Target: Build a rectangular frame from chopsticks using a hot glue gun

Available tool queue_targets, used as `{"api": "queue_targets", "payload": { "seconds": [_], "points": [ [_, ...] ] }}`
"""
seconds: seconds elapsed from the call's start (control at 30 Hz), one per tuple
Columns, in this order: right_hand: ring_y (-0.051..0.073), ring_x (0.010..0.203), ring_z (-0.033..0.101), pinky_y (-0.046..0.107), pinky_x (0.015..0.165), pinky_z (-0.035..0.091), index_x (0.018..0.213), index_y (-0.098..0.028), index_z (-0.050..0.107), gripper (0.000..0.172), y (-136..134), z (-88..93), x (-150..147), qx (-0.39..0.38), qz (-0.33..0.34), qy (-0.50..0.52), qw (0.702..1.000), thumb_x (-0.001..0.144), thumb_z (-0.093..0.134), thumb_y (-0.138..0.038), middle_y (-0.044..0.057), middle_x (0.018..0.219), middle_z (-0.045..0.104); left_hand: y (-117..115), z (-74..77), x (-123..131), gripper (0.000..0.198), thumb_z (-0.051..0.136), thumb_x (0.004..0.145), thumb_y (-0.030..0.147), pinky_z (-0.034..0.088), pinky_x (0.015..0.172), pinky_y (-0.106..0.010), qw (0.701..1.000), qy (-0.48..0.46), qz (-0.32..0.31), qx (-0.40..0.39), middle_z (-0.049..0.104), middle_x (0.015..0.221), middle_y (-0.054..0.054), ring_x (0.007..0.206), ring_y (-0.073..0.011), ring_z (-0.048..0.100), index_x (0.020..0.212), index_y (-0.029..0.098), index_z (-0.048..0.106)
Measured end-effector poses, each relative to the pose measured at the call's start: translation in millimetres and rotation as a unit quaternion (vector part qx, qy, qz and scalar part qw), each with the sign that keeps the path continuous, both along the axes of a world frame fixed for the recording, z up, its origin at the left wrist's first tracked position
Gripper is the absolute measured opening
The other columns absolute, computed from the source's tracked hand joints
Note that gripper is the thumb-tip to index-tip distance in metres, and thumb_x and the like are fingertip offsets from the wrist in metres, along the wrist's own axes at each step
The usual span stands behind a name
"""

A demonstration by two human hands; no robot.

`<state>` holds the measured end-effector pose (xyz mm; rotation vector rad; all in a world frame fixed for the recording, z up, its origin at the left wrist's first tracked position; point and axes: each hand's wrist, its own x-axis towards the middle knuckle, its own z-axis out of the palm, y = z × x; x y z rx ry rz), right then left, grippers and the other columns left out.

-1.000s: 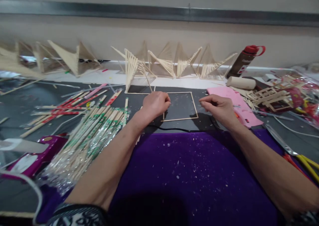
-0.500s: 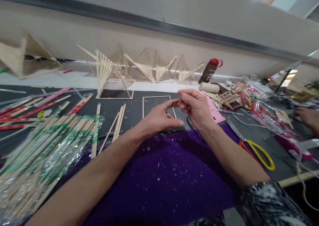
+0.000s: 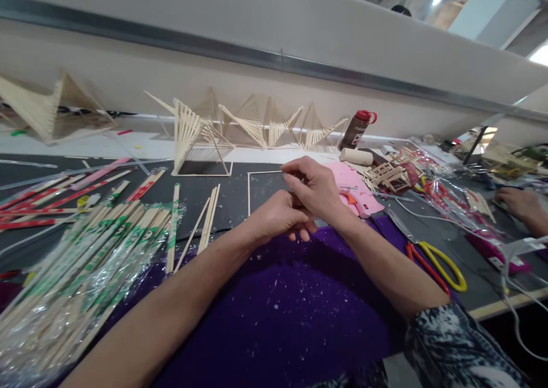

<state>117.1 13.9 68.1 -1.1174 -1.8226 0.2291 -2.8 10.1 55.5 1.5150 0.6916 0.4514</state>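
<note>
My left hand (image 3: 276,217) is closed, with its fingers curled and partly hidden behind the right one. My right hand (image 3: 317,191) overlaps it, fingers bent and pressed together; whatever either holds, if anything, is too small to make out. Both are over the near part of a thin wooden stick frame (image 3: 249,194) on the dark table, at the edge of a purple cloth (image 3: 274,308). Just right of the hands, a pink sheet (image 3: 368,199) has an orange-and-white item (image 3: 349,198) on it. Loose wooden sticks (image 3: 209,217) rest left of the frame.
Stick models (image 3: 188,131) stand along the wall. Packs of wooden chopsticks (image 3: 107,251) in clear plastic fill the left. Scissors (image 3: 440,265) with red and yellow handles, a bottle (image 3: 355,131), cables and stick scraps (image 3: 391,174) lie right. Another person's hand (image 3: 520,202) shows at far right.
My right hand has shifted left and now overlaps my left hand, whose fingers have curled in. The orange-and-white item on the pink sheet has come into sight. The view has tilted slightly.
</note>
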Motion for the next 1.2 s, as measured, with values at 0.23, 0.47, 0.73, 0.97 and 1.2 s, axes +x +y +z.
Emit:
{"api": "queue_targets", "payload": {
  "seconds": [0.23,0.47,0.73,0.97,1.2],
  "points": [
    [0.012,0.074,0.057,0.027,0.068,0.044,0.086,-0.020,0.063,0.015,10.5,-24.8,13.8,-0.123,0.023,0.045,0.991,0.079,0.050,-0.024,0.001,0.081,0.064,-0.5,4.9,-3.1,0.021,0.054,0.076,0.028,0.039,0.040,-0.018,0.997,0.063,-0.042,0.005,0.064,0.060,-0.006,0.045,-0.0096,0.056,0.071,0.010,0.064],
    [0.009,0.055,0.053,0.023,0.053,0.040,0.073,-0.017,0.063,0.012,-6.5,-28.6,22.4,-0.274,0.105,-0.001,0.956,0.077,0.053,-0.023,-0.001,0.063,0.060,-4.1,52.6,-37.4,0.018,0.057,0.077,0.033,0.036,0.040,-0.019,0.987,-0.116,0.081,0.082,0.068,0.072,-0.001,0.049,-0.0074,0.056,0.088,0.021,0.065],
    [0.008,0.054,0.053,0.020,0.051,0.041,0.085,-0.018,0.066,0.015,-43.9,-11.4,35.3,-0.343,0.274,-0.083,0.895,0.079,0.053,-0.023,-0.002,0.066,0.060,-6.3,81.7,-65.6,0.019,0.052,0.080,0.036,0.033,0.044,-0.016,0.895,-0.223,0.335,0.193,0.064,0.075,0.008,0.058,-0.0040,0.050,0.090,0.029,0.066],
    [0.008,0.052,0.052,0.023,0.049,0.038,0.080,-0.017,0.067,0.014,-44.9,-2.0,64.0,-0.273,0.106,0.049,0.955,0.078,0.058,-0.028,0.000,0.066,0.061,-37.0,92.1,-53.9,0.008,0.065,0.069,0.026,0.035,0.042,-0.017,0.928,-0.090,0.210,0.295,0.057,0.051,0.006,0.043,-0.0044,0.047,0.064,0.019,0.065],
    [0.008,0.052,0.050,0.023,0.046,0.034,0.078,-0.019,0.068,0.013,-50.4,-10.8,62.6,-0.291,0.118,0.105,0.944,0.076,0.062,-0.031,-0.001,0.063,0.060,-31.0,71.3,-32.2,0.012,0.063,0.068,0.031,0.040,0.046,-0.017,0.967,0.122,-0.002,0.225,0.061,0.054,0.003,0.050,-0.0082,0.054,0.070,0.022,0.070]
  ]
}}
